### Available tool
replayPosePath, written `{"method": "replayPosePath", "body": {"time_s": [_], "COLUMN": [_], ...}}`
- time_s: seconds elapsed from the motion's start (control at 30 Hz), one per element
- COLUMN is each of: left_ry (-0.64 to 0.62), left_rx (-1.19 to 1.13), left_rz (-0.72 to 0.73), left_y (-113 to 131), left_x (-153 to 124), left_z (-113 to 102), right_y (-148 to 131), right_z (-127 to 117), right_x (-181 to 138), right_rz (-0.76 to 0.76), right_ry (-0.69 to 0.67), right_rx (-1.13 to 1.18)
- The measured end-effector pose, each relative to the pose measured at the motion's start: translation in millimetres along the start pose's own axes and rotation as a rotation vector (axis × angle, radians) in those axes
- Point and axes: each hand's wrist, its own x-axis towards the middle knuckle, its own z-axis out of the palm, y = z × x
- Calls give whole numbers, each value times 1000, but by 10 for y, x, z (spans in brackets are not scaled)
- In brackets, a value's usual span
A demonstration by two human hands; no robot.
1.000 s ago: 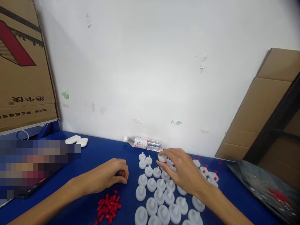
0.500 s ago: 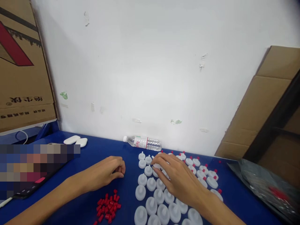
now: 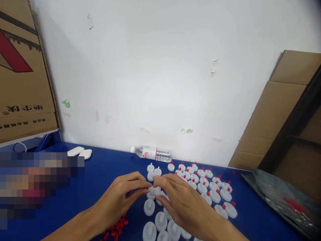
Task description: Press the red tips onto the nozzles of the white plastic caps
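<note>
My left hand (image 3: 120, 197) and my right hand (image 3: 180, 201) meet over the blue table (image 3: 105, 167), fingertips pinched together on one white plastic cap (image 3: 156, 190). Whether the left fingers also hold a red plug is hidden. Below them lie several white caps without plugs (image 3: 160, 221). To the right sit several white caps with red plugs (image 3: 215, 192). A pile of small red plugs (image 3: 116, 229) shows under my left wrist.
A clear water bottle (image 3: 151, 153) lies against the white wall. Two white oblong objects (image 3: 79, 152) rest at the far left. Cardboard boxes stand at the left (image 3: 22, 83) and right (image 3: 283, 113). A dark plastic bag (image 3: 283, 197) lies at the right.
My right hand lifted a white cap from the group and drew it left and nearer. My left hand moved right to meet it. The view shifted slightly.
</note>
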Motion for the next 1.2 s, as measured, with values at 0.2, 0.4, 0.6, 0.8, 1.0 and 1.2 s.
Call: {"method": "replayPosePath", "body": {"time_s": [0.2, 0.4, 0.6, 0.8, 1.0, 1.2], "left_ry": [-4, -63, -69, -93, -200, -562], "left_rx": [78, 80, 52, 160, 197, 19], "left_rz": [-18, 3, -40, -173, -357, -538], "left_y": [-50, 45, 129, 192, 95, 58], "left_x": [-37, -85, -50, 56, 149, 146], "left_z": [51, 64, 47, -107, -386, -858], "right_y": [-20, -74, -149, 50, 774, 1399], "right_z": [14, 43, -1, -174, -620, -836], "right_x": [0, -14, 25, 75, -19, -346], "right_rz": [-28, -147, -176, 45, 459, 957], "right_ry": [52, 143, 74, -103, -67, -276], "right_rx": [44, 0, -95, -194, -359, -450]}}
